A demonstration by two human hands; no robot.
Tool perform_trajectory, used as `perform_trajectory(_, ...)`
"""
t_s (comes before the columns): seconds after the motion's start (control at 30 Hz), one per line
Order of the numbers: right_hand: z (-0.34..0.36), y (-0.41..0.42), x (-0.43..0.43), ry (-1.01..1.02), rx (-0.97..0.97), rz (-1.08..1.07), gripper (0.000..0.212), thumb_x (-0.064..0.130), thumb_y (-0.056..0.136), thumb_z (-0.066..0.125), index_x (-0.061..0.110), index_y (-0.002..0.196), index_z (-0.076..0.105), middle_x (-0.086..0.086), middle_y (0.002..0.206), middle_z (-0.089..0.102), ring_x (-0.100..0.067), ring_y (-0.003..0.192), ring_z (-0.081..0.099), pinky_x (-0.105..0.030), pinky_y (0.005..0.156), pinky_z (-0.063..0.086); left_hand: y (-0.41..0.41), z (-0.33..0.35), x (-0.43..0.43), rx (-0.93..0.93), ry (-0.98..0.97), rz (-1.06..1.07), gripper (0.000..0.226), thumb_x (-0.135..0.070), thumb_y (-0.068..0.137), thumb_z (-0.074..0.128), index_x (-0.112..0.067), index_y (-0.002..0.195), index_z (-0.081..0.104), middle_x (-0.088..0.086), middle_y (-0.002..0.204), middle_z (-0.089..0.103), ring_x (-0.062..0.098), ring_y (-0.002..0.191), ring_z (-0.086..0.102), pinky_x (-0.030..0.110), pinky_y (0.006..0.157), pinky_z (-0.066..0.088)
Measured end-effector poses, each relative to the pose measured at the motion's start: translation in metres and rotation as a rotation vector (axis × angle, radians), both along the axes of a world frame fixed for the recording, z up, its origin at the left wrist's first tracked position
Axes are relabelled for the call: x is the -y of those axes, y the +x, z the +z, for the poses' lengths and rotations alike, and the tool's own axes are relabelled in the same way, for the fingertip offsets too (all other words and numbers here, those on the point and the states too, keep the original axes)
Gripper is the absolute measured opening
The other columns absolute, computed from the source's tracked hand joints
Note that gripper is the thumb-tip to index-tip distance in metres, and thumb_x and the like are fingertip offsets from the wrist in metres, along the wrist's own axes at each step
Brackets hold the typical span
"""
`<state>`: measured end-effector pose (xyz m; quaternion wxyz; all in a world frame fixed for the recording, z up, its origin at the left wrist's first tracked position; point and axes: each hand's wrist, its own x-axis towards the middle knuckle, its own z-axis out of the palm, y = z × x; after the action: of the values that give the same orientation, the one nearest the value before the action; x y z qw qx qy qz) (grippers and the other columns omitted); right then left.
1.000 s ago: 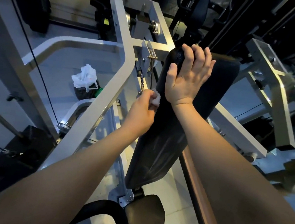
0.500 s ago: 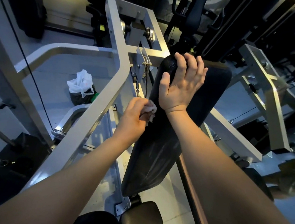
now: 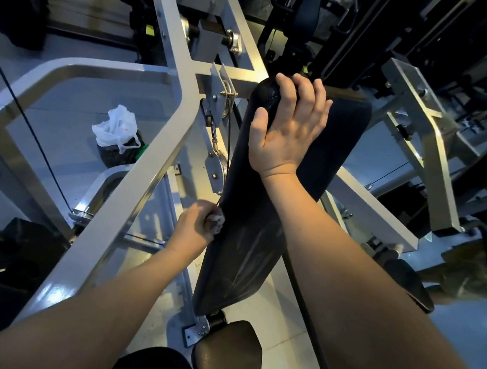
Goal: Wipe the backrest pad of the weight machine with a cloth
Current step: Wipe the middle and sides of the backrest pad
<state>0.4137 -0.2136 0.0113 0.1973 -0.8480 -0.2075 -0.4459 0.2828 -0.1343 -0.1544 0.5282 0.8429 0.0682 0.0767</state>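
Observation:
The long black backrest pad [image 3: 249,243] of the weight machine runs from the top centre down to the seat. My left hand [image 3: 196,225] grips a small bunched white cloth [image 3: 215,221] and presses it against the pad's left edge, about halfway down. My right hand [image 3: 285,129] lies on the upper part of the pad, palm flat against it, fingers bent over the top left corner. Wipe streaks show on the pad's lower half.
The grey steel frame [image 3: 136,181] of the machine runs diagonally just left of my left arm. A thin cable and pulley [image 3: 219,164] hang beside the pad's left edge. The black seat pad [image 3: 227,353] sits below. A white plastic bag [image 3: 116,127] lies on the floor to the left.
My left hand has slid the cloth down the pad's left edge, from just beside my right wrist to about the pad's middle. My right hand has stayed on the top of the pad.

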Motion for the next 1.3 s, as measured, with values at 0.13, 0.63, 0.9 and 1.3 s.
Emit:
perform_trajectory(0.13, 0.001, -0.001, 0.001, -0.003, -0.012, 0.016, 0.057, 0.036, 0.084, 0.053, 0.014, 0.135, 0.062, -0.011, 0.141, 0.055, -0.037, 0.146, 0.036, -0.061, 0.122, 0.015, 0.001, 0.002, 0.008, -0.174, -0.169, 0.115, 0.033, -0.001, 0.088, 0.045, -0.02, 0.062, 0.054, 0.004, 0.063, 0.051, 0.02, 0.06, 0.045, 0.031, 0.053, 0.036)
perform_trajectory(0.63, -0.001, -0.001, -0.001, 0.0, -0.018, -0.001, 0.056, 0.036, 0.084, 0.053, 0.013, 0.134, 0.063, -0.011, 0.141, 0.055, -0.037, 0.146, 0.037, -0.062, 0.122, 0.016, -0.001, -0.006, 0.027, -0.112, -0.299, 0.259, 0.024, -0.007, 0.075, 0.043, -0.019, 0.054, 0.039, 0.0, 0.053, 0.031, 0.019, 0.055, 0.028, 0.034, 0.058, 0.021)
perform_trajectory(0.9, 0.0, 0.001, 0.001, -0.009, -0.013, -0.002, 0.057, 0.038, 0.085, 0.051, 0.014, 0.135, 0.062, -0.011, 0.141, 0.055, -0.037, 0.146, 0.037, -0.062, 0.121, 0.016, 0.021, 0.017, 0.003, -0.001, -0.291, 0.186, 0.016, 0.001, 0.082, 0.048, -0.013, 0.079, 0.043, 0.005, 0.074, 0.05, 0.019, 0.065, 0.052, 0.032, 0.052, 0.043)
perform_trajectory(1.3, 0.001, -0.001, 0.001, -0.012, -0.015, 0.002, 0.055, 0.037, 0.086, 0.051, 0.014, 0.135, 0.062, -0.011, 0.141, 0.055, -0.038, 0.145, 0.037, -0.061, 0.122, 0.016, 0.0, -0.007, 0.033, -0.192, -0.407, 0.305, 0.027, -0.001, 0.078, 0.036, -0.019, 0.058, 0.034, 0.001, 0.054, 0.027, 0.017, 0.048, 0.029, 0.033, 0.06, 0.025)
